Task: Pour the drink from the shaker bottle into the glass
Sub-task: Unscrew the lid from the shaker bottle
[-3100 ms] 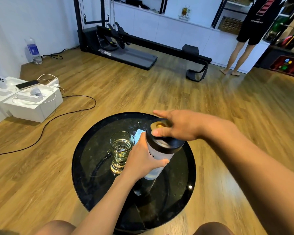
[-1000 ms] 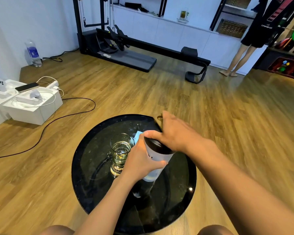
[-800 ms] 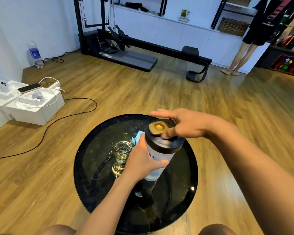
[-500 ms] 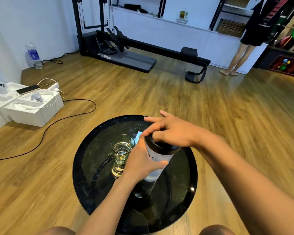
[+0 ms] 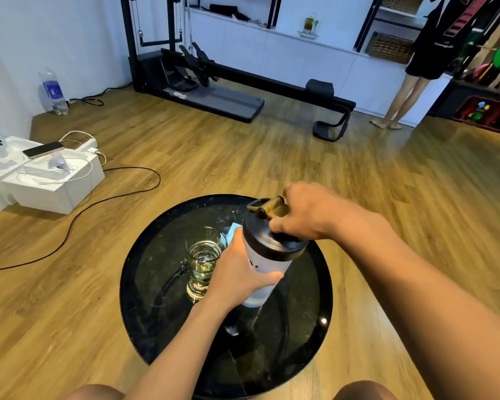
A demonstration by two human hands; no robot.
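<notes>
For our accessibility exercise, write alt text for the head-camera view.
The left hand grips a white shaker bottle upright on a round black table while the right hand works its black lid's gold cap. A partly filled glass stands left of it.

I see left hand (image 5: 237, 272) holding white shaker bottle with black lid (image 5: 267, 255); right hand (image 5: 309, 212) on gold cap (image 5: 267, 207); clear drinking glass (image 5: 204, 261) beside.

A round black table (image 5: 145, 298) carries a glass (image 5: 204, 262) of pale liquid.
</notes>
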